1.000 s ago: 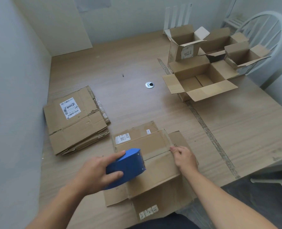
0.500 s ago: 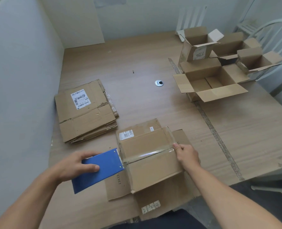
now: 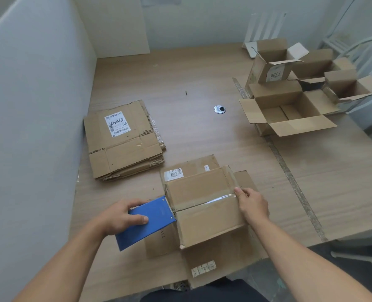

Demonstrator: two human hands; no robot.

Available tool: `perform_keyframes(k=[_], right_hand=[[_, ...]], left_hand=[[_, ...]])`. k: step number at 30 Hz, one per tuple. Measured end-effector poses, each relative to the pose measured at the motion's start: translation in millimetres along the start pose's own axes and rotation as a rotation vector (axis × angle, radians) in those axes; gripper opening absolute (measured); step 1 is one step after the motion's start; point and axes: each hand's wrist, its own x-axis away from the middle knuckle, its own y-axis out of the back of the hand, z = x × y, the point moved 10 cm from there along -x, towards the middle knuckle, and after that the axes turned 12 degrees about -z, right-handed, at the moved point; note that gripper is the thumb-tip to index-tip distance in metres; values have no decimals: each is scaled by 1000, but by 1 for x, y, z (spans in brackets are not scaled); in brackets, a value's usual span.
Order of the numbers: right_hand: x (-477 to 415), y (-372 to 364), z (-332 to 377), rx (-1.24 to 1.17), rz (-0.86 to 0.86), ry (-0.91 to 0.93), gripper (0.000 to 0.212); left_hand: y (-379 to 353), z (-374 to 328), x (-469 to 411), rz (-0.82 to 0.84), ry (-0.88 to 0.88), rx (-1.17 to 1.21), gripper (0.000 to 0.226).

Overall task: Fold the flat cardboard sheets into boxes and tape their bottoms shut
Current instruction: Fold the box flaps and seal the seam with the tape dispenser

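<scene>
A cardboard box (image 3: 204,205) stands bottom-up near the table's front edge, its two bottom flaps closed. A strip of clear tape (image 3: 215,200) runs along the seam between them. My left hand (image 3: 119,216) grips a blue tape dispenser (image 3: 146,223) whose front end sits at the box's left edge, at the seam. My right hand (image 3: 251,202) holds the box's right edge, its fingertips on the tape's right end. A stack of flat cardboard sheets (image 3: 124,140) lies to the left, by the wall.
Several folded boxes (image 3: 289,110) with open top flaps stand at the table's far right. A metal grommet (image 3: 219,109) is set in the wooden table (image 3: 180,83). A grey partition runs along the left. White chairs stand to the right.
My left hand pulled the blue dispenser leftwards across the box's bottom, from the middle to the left edge, laying tape along the seam. My right hand stayed at the right edge.
</scene>
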Motion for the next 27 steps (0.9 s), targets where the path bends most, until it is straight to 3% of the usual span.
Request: perform_keyframes(k=[2, 5, 7, 9, 13, 18, 27], right_hand=[[6, 5, 0, 37, -32, -17, 50], [42, 14, 48, 108, -141, 409, 48], [82, -8, 74, 182, -13, 691, 61], [111, -36, 75, 334, 173, 788, 79], [115, -52, 66, 461, 218, 745, 89], [101, -49, 51, 569, 211, 669, 69], [78, -35, 59, 617, 163, 603, 53]], left_hand=[[-3, 1, 0, -8, 1, 3, 51], [-6, 0, 4, -26, 0, 11, 54], [-8, 0, 6, -36, 2, 13, 59], [-12, 1, 8, -34, 13, 38, 60], [-22, 8, 10, -30, 47, 104, 62], [-34, 5, 15, -48, 58, 147, 61], [-59, -8, 25, -137, 51, 155, 59]])
